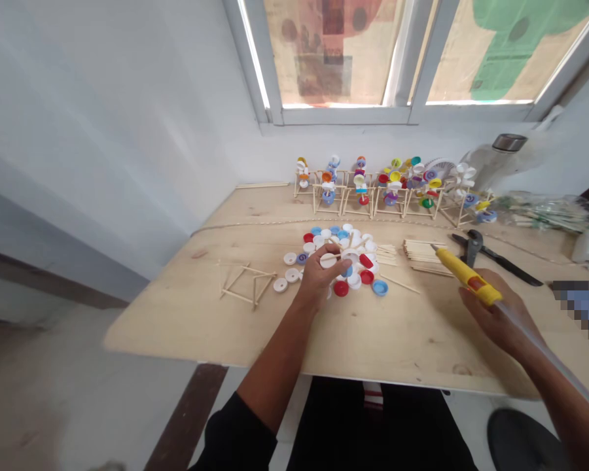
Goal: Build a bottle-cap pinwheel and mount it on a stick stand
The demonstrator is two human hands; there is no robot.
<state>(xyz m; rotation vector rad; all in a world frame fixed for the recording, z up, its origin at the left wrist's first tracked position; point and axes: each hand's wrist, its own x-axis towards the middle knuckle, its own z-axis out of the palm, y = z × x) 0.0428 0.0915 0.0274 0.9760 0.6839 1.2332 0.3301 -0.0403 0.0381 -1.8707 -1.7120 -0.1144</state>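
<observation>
My right hand is closed around a yellow glue gun, its nozzle pointing up and left, above the table. My left hand has its fingers curled over a pile of bottle caps and pinches a white bottle cap; thin sticks show beside it, but whether they are joined to the cap I cannot tell. Around that hand lie loose caps, among them a red cap and a blue cap. Left of them stands an open frame of wooden sticks.
Stick frames with colourful cap wheels line the back of the table. A bundle of sticks, pliers and a black-handled tool lie to the right. Behind them are a clear bottle and bagged sticks.
</observation>
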